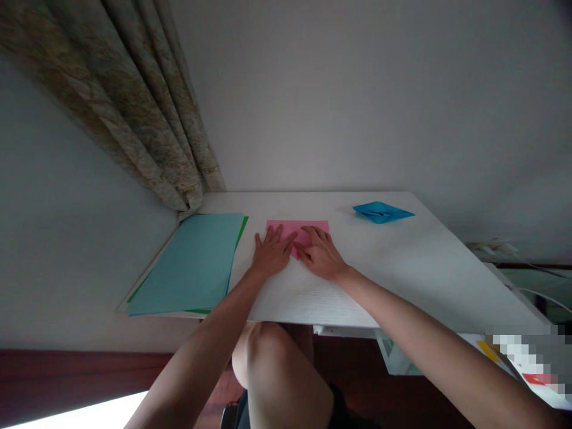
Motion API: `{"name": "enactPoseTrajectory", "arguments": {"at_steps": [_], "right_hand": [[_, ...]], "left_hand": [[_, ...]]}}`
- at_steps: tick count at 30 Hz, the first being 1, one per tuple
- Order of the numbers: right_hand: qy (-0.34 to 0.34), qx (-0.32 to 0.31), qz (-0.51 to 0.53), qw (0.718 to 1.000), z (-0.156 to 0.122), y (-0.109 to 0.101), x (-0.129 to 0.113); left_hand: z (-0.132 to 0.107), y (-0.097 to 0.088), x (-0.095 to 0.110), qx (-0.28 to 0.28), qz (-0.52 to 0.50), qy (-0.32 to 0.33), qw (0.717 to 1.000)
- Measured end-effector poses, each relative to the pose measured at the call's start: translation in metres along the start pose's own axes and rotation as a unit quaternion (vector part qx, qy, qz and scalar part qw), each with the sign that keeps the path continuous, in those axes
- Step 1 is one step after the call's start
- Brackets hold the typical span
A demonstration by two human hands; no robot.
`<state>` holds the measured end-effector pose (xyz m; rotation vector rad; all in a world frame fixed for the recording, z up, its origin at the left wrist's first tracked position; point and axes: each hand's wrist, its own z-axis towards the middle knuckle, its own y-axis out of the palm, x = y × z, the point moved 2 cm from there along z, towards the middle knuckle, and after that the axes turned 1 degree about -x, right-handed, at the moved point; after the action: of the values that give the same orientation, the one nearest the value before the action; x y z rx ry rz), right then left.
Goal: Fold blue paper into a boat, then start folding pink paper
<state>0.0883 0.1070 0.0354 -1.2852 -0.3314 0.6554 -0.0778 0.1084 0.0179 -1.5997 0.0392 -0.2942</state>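
A pink sheet of paper (295, 227) lies folded on the white table (402, 262), near its middle. My left hand (270, 253) rests flat on the sheet's near left part, fingers spread and pointing away from me. My right hand (319, 253) lies beside it on the sheet's near right part, fingers stretched and pressing down on the paper. The fingertips of both hands meet over the pink paper. Neither hand grips anything.
A stack of teal and green paper sheets (192, 262) lies on the table's left side, reaching its front edge. A folded blue paper boat (382, 211) sits at the back right. A patterned curtain (147, 119) hangs at the back left. My knee (268, 357) is under the table.
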Motion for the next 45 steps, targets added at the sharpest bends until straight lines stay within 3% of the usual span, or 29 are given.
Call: {"name": "enactPoseTrajectory", "arguments": {"at_steps": [15, 25, 31, 36, 45], "right_hand": [[-0.116, -0.002, 0.101, 0.988, -0.035, -0.006, -0.011], [-0.012, -0.113, 0.112, 0.987, -0.030, -0.006, -0.007], [-0.014, -0.083, 0.139, 0.987, -0.036, -0.006, -0.002], [0.022, -0.066, 0.063, 0.996, -0.037, -0.002, 0.006], [0.149, -0.048, -0.040, 0.987, -0.015, -0.004, 0.063]], "left_hand": [[-0.005, 0.001, 0.002, -0.007, -0.025, -0.007, 1.000], [0.002, -0.001, 0.002, -0.008, -0.012, -0.062, 0.998], [-0.007, 0.000, 0.000, 0.003, -0.022, -0.048, 0.999], [-0.013, 0.002, -0.001, 0.004, -0.011, -0.048, 0.999], [-0.006, 0.001, -0.007, 0.005, -0.021, -0.044, 0.999]]}}
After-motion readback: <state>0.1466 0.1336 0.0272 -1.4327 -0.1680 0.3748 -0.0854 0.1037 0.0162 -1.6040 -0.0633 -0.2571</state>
